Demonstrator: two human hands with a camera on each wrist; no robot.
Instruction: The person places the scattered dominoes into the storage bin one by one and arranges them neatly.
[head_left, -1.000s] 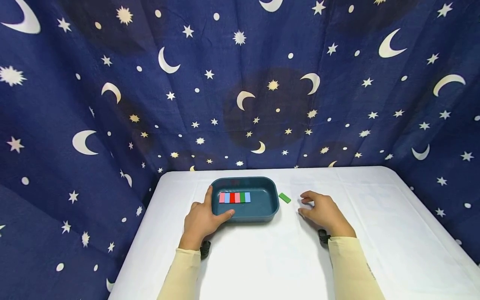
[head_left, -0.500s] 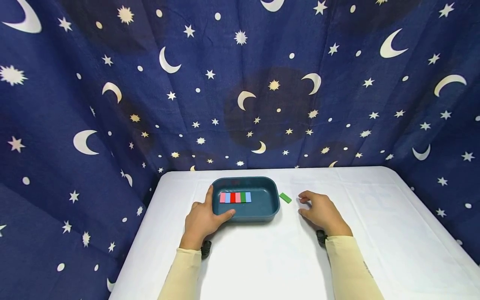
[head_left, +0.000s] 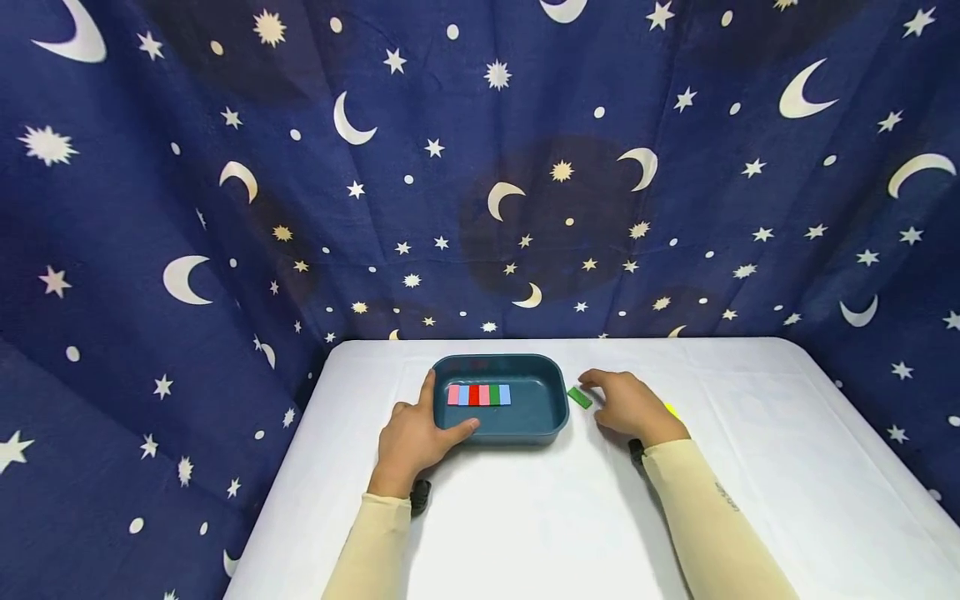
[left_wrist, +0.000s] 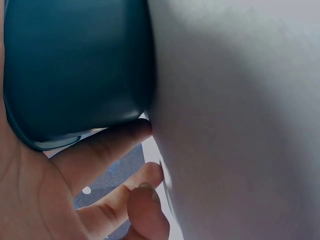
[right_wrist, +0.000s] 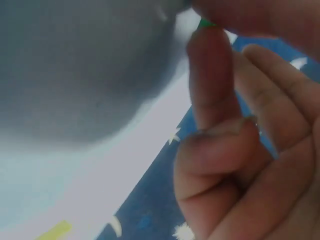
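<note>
My left hand (head_left: 412, 437) grips the left end of a dark teal tray (head_left: 540, 417), thumb over its front rim and index finger along its left side. The left wrist view shows the tray's wall (left_wrist: 80, 65) against the palm. Inside the tray lies a row of pink, light blue, red and green rectangular tiles (head_left: 479, 395). A loose green tile (head_left: 580, 397) lies on the table just right of the tray. Around it, my right hand (head_left: 630, 406) has its index finger and thumb parted. Fingers hide most of that tile in the right wrist view, leaving a green sliver (right_wrist: 206, 23).
A white cloth covers the table (head_left: 517, 525). Partly hidden behind my right wrist is a small yellow piece (head_left: 671, 409). Dark blue curtains (head_left: 420, 208) with moons and stars enclose the back and sides.
My right hand has moved left to the loose green tile, and the yellow piece now shows behind the wrist. The head view has shifted slightly. My left hand still holds the tray.
</note>
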